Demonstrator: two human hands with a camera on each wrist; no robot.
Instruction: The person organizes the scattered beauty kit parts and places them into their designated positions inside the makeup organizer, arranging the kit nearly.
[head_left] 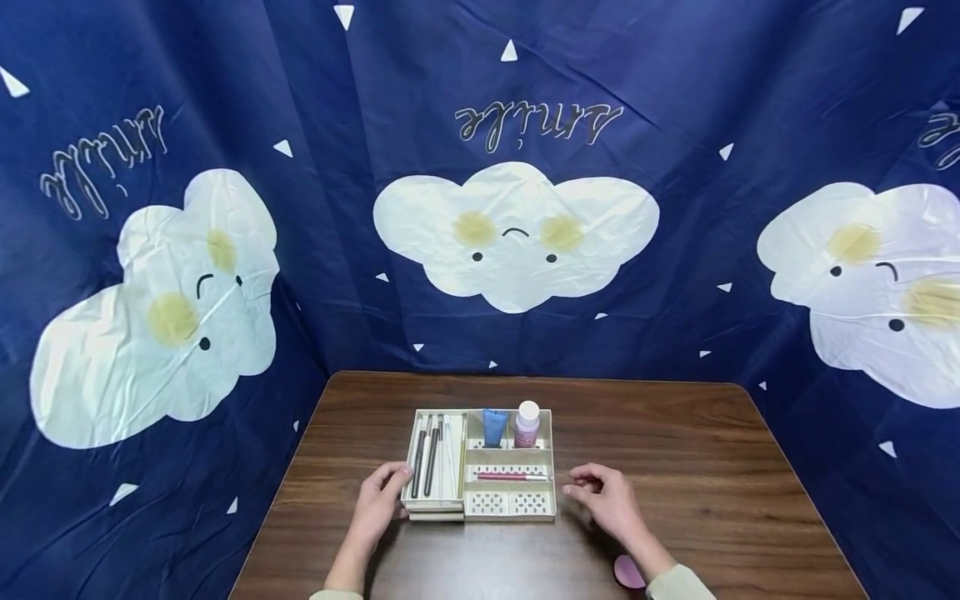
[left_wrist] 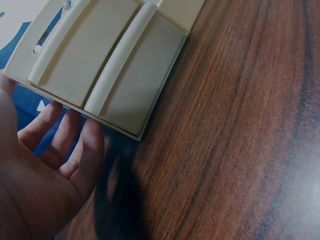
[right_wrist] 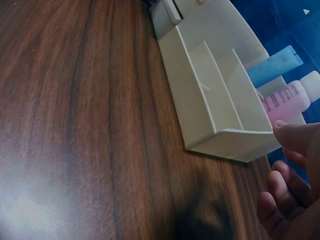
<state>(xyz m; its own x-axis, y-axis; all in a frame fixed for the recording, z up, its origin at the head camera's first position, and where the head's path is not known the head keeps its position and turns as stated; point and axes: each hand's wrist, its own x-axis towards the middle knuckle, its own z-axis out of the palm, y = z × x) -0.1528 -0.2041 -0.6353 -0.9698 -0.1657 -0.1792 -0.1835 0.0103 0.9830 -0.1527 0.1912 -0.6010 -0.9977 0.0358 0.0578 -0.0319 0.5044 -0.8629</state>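
A cream desktop organizer (head_left: 510, 514) stands on the table. My left hand (head_left: 378, 496) holds its left side, the thumb up at the top rim and curled fingers (left_wrist: 92, 132) against the side wall by two drawers (left_wrist: 145, 70). My right hand (head_left: 609, 497) hovers beside the right wall with fingers loosely bent and nothing in them; in the right wrist view its thumb overlaps the rim. The back compartments contain a blue tube (head_left: 494, 426) and a pink bottle (head_left: 527, 432) with a white cap. A slim red stick (head_left: 502, 476) lies in the middle compartment.
Dark pens (head_left: 431, 462) and thin white sticks lie in the organizer's left top tray. A round pink object (head_left: 628, 572) lies partly under my right forearm. The wooden table (head_left: 675, 433) is bordered by a blue curtain (head_left: 330, 250) printed with clouds.
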